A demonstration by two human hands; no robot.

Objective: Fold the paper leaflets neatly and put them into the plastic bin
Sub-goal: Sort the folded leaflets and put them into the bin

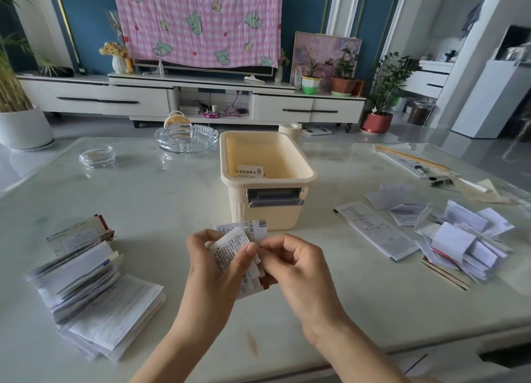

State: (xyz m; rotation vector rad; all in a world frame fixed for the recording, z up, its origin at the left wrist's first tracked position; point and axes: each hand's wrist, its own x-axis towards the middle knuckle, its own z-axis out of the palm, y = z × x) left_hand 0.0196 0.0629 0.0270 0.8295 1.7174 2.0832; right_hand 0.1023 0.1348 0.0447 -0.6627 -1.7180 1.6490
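Currently: left hand [214, 256], right hand [290, 260] both pinching printed leaflet [234, 250], near cream bin [268, 178]; uneven crease likely if grip slips.

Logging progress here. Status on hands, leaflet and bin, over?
Left hand and right hand pinch one leaflet, mid-fold. Bin open, folded slip inside. Nothing blocks the way.

Around the large glass dish, as we see it

We find the large glass dish [186, 138] on the pale tabletop [143, 210]. A smaller glass dish [97, 155] sits to its left, apart from it, and a small orange fan [177, 119] stands just behind it. Well behind it runs a white cabinet [115, 95] with a pink checked cloth [198, 20] hanging above. Far to the dish's right a plant in a red pot [376, 121] stands on the floor.
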